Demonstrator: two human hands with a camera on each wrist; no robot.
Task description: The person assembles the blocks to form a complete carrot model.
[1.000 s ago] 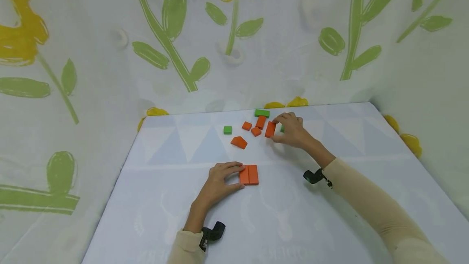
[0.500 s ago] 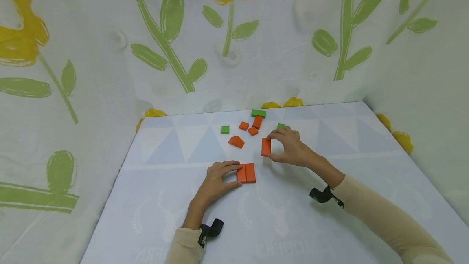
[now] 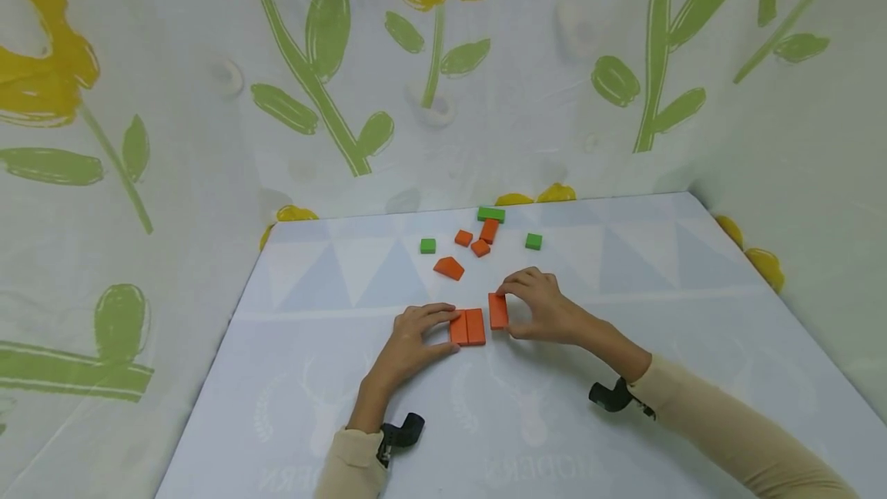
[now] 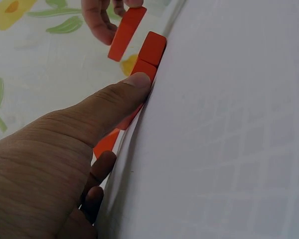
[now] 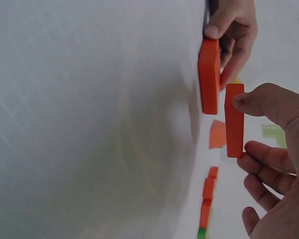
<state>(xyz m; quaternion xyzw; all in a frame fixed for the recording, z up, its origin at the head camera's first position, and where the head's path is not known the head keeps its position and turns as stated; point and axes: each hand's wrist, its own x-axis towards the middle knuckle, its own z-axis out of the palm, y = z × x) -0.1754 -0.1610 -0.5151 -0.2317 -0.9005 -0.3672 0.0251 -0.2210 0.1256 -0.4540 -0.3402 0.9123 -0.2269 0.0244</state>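
Observation:
Two orange rectangular blocks [image 3: 475, 327] lie flat side by side on the table. My left hand [image 3: 410, 341] pinches the left one by its far and near ends, thumb [image 4: 138, 82] at the near end. Just right of the pair, my right hand [image 3: 547, 310] holds a third orange rectangular block [image 3: 497, 311] between thumb and fingers. In the right wrist view this held block [image 5: 234, 124] hangs above the table, apart from the pair. The left wrist view also shows a gap between the held block [image 4: 127, 34] and the pair.
Behind the hands lie an orange angled block [image 3: 449, 268], two small orange blocks [image 3: 463, 237], another orange rectangular block [image 3: 489, 231], a green bar [image 3: 491, 214] and two small green blocks [image 3: 533, 241]. A flower-printed curtain [image 3: 520, 98] stands behind the table [image 3: 277, 376].
My right hand has brought its orange block from the pile toward me, close to the pair's right side. The small green block behind it has come fully into view. My left hand stays put.

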